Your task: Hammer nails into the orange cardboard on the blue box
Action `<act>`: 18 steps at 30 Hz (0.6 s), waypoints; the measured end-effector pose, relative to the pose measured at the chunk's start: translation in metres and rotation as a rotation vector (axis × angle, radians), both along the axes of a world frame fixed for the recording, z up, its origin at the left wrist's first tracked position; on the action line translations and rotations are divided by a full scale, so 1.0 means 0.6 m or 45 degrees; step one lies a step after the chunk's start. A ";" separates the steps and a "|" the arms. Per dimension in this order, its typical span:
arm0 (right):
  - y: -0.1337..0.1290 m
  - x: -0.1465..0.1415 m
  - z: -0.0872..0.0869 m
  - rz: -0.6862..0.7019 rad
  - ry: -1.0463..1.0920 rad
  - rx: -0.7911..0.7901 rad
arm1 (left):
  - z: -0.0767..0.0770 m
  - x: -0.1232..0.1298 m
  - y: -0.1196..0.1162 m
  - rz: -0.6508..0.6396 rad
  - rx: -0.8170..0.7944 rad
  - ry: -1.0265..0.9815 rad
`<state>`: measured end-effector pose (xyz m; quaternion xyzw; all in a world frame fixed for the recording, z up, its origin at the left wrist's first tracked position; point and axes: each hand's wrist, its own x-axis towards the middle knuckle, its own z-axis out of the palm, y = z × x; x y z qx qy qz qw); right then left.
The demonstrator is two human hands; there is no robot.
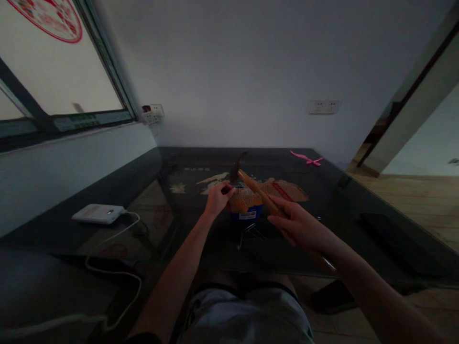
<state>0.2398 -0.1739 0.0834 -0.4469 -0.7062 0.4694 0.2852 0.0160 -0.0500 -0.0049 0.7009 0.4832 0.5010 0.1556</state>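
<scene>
My right hand (299,222) grips the wooden handle of a hammer (260,193). The hammer's dark metal head (236,168) is raised just above and beyond my left hand (218,198). The fingertips of my left hand are pinched together around what looks like a thin nail, small and hard to see. Beneath them is an orange-tan speckled piece (244,198) on top of a blue box (248,214) with a pale label. Several long, thin metal pieces like nails (247,231) lie on the table in front of the box.
The black, glossy table (201,239) has a printed pattern. A white power bank (98,213) with a white cable lies at left. A pink ribbon (310,161) is at the back right, and a dark flat object (394,243) at right. Wall and window bound the far and left sides.
</scene>
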 end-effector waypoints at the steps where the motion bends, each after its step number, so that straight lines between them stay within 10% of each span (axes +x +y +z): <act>1: 0.001 0.000 -0.002 0.003 -0.015 -0.015 | 0.001 0.000 -0.001 0.008 -0.001 0.012; 18: -0.003 0.005 0.003 -0.039 0.027 -0.016 | -0.001 -0.002 0.000 -0.020 0.036 0.018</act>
